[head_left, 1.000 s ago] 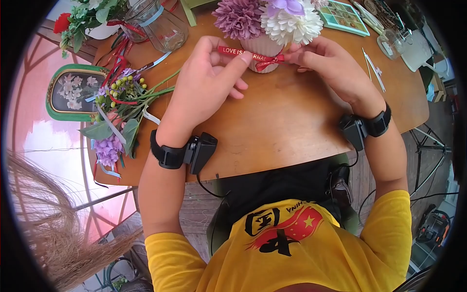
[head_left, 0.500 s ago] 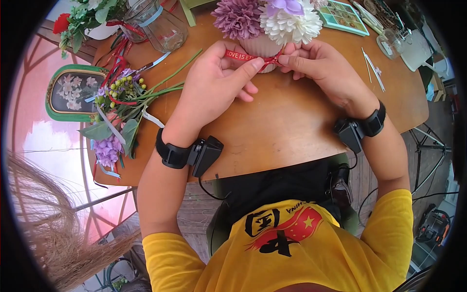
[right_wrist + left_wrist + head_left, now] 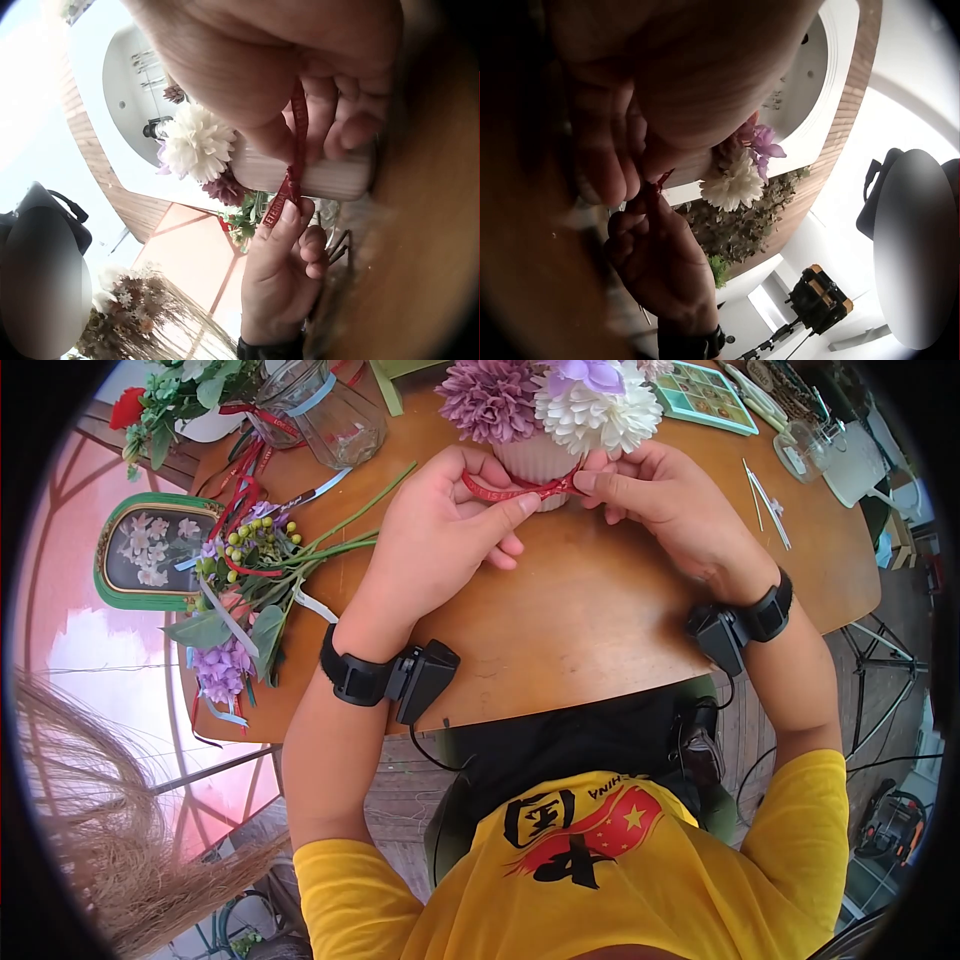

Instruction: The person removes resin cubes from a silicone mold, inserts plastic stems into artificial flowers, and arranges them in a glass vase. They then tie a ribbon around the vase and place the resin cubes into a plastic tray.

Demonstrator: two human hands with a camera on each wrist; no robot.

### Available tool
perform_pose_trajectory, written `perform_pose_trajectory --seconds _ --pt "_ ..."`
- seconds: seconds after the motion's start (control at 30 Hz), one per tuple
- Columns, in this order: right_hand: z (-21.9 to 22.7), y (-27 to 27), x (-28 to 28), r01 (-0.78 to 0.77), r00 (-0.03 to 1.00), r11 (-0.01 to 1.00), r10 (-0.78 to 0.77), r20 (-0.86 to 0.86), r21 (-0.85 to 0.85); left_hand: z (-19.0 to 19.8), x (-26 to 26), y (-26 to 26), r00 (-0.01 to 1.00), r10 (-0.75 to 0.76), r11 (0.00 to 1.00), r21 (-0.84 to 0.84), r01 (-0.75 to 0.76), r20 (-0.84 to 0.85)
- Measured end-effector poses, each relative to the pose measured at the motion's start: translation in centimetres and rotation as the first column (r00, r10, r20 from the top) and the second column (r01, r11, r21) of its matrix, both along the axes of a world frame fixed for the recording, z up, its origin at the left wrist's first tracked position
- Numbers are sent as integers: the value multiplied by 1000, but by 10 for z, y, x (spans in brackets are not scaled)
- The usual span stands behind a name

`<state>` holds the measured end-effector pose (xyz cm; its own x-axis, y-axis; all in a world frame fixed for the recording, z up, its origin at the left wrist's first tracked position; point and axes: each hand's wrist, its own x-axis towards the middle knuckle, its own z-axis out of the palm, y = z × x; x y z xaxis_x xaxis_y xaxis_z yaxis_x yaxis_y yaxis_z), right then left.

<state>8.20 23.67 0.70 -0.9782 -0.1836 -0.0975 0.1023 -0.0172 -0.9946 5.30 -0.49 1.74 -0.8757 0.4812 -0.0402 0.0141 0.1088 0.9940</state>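
Observation:
A pale ribbed vase [image 3: 537,458] holds a mauve flower [image 3: 488,400] and a white flower [image 3: 600,408] at the table's far side. Around its front runs a red printed ribbon [image 3: 300,124], knotted at the front in the right wrist view. The left hand [image 3: 430,540] pinches the ribbon between thumb and forefinger, left of the knot, with a loop of it bowed over the fingers. On the other side the right hand [image 3: 665,500] pinches the ribbon close to the knot. The fingertips of both hands are near each other, just before the vase.
Loose flower stems with berries [image 3: 262,540] and purple blossoms lie at the left, beside a green oval frame [image 3: 105,550]. A glass jar [image 3: 335,435] stands behind them. White sticks [image 3: 768,505], a small glass jar [image 3: 803,452] and a turquoise box [image 3: 708,422] are at the right.
The left hand has moved right, closer to the right hand, along the ribbon. The ribbon's left part was straight and now bows into a slack curve. Both hands still pinch it.

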Motion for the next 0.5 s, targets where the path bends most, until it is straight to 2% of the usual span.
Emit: perform_pose_trajectory --seconds 0.2,0.5 --pt "1 -2 0 27 998 999 -28 -57 -27 -3 -1 1 1000 15 997 71 -13 -23" --pt "-1 0 -1 25 992 1000 -24 -121 12 -5 -6 -2 998 -15 998 53 19 -67"
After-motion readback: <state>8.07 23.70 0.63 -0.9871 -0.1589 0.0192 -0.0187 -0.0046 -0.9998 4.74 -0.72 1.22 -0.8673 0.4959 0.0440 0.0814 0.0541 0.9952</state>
